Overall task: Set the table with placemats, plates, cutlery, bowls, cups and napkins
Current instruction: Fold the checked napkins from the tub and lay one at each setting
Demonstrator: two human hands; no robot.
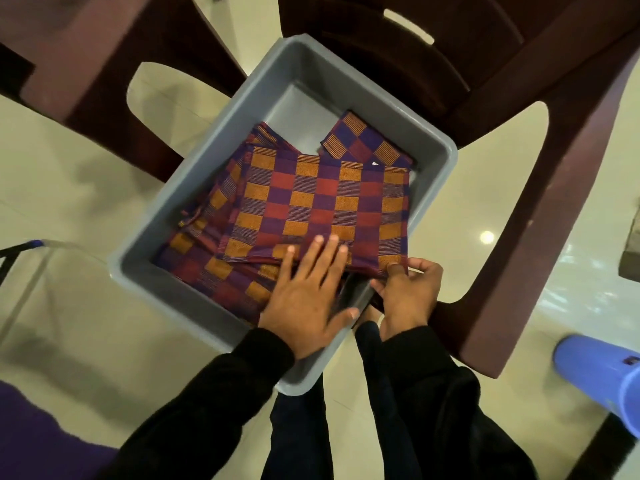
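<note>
**Both hands on checked cloths in a grey tub**

A grey plastic tub (pixel 194 282) sits on the seat of a dark maroon plastic chair (pixel 519 188), its near corner jutting over the seat edge toward the person. Inside it lies a stack of folded checked placemats (pixel 311 206) in orange, red and purple squares, filling the near and left part of the tub. A smaller folded checked napkin (pixel 363 140) lies at the far right corner, partly tucked under the top placemat's far edge. A bare strip of the tub's floor shows at the far end.

The left hand (pixel 308 292) lies flat, fingers straight and slightly spread, pressing on the near edge of the top placemat, with its thumb stretched toward the tub's near right rim. The right hand (pixel 407 292) is just beside it, fingers curled, pinching the near right corner of that same placemat. Both arms wear black sleeves (pixel 214 403).

Under the chair spreads a glossy cream tiled floor (pixel 69 188), with a bright spot of lamp light reflected at right. A second maroon chair (pixel 86 57) stands at far left. A blue plastic object (pixel 602 379) lies at near right, and a purple cloth (pixel 38 434) fills the near left corner.
</note>
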